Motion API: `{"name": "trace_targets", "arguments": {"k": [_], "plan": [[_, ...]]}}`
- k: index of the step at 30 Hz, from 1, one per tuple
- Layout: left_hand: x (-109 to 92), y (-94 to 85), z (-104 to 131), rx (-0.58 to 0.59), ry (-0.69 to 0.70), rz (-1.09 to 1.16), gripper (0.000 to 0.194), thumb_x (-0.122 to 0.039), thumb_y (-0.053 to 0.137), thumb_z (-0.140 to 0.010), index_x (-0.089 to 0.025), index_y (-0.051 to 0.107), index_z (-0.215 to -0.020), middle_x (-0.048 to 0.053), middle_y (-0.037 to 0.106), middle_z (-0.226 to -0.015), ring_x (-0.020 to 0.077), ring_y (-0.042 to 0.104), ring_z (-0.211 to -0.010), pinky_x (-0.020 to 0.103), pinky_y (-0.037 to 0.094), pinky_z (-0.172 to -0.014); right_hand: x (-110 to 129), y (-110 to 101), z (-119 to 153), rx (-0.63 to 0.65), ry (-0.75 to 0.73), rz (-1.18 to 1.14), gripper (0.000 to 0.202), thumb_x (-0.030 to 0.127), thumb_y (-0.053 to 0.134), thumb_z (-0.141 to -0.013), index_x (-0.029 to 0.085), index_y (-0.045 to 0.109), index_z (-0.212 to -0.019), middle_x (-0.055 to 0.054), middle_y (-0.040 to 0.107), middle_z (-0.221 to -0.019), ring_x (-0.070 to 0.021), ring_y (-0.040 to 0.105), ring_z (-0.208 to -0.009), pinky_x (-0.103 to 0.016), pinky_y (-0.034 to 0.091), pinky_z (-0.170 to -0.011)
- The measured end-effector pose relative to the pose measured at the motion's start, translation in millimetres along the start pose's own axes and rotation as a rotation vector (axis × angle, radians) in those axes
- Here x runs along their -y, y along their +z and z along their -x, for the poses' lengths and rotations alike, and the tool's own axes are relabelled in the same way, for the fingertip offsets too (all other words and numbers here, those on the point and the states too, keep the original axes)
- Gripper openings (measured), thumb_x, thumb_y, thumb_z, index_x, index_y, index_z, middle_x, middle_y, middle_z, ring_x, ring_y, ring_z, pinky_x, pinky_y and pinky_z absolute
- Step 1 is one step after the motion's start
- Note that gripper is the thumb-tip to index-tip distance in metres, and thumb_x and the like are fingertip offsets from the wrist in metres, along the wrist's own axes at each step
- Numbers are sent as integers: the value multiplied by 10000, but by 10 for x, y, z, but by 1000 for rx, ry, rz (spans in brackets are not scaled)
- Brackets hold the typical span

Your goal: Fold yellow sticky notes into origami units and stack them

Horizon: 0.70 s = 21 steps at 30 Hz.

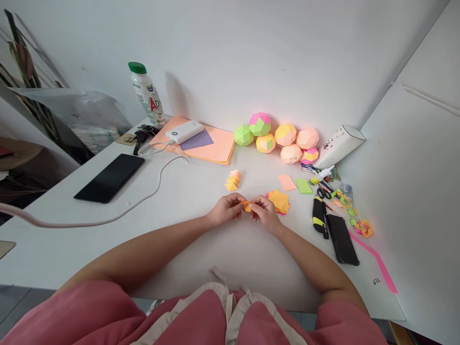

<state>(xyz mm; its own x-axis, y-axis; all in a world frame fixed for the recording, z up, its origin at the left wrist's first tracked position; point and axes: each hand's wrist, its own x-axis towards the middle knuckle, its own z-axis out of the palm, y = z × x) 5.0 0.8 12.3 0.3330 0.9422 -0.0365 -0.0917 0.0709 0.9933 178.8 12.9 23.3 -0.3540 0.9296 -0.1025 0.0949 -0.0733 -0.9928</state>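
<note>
The left hand (pixel 227 210) and the right hand (pixel 266 211) are both pinching a small orange paper piece (pixel 247 207) between them over the white table (pixel 201 191), its exact folds being too small to make out with confidence. Just beside the right hand, a stack of orange and pink paper sheets (pixel 279 201) is lying, while a row of peach-and-orange folded paper units (pixel 233 180) is sitting just beyond the left hand.

I wear a dusty-rose top (pixel 197 321) with rounded front panels edged in cream trim (pixel 161 326). Pale ties (pixel 218 276) poke up beyond that trim; my loose, short left sleeve (pixel 89 306) and right sleeve (pixel 350 321) flank it, matching rose.
</note>
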Motion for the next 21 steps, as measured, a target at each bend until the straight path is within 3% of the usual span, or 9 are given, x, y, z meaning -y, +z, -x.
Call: {"name": "trace_targets", "arguments": {"k": [7, 11, 21], "plan": [[-14, -5, 3, 20, -3, 20, 303, -448, 558, -786, -153, 501, -822, 18, 599, -745, 63, 499, -489, 192, 351, -440, 7, -30, 6, 36, -3, 25, 182, 357, 570, -771, 179, 538, -756, 29, 550, -549, -97, 516, -479, -213, 411, -428], [-45, -2, 13, 17, -21, -5, 303, -452, 549, -789, -158, 481, -819, -7, 564, -652, 70, 486, -482, 194, 350, -444, -16, -25, 13, 31, -26, 67, 180, 356, 577, -763, 181, 536, -770, 30, 542, -560, -103, 529, -502, -212, 430, -427], [-90, 16, 35, 35, -43, -55, 262, -426, 526, -800, -168, 481, -808, -35, 523, -584, 77, 471, -481, 199, 358, -454, 5, -16, 12, 23, 9, 58, 91, 254, 565, -741, 181, 526, -704, 33, 573, -541, -95, 520, -468, -214, 422, -431]]}}
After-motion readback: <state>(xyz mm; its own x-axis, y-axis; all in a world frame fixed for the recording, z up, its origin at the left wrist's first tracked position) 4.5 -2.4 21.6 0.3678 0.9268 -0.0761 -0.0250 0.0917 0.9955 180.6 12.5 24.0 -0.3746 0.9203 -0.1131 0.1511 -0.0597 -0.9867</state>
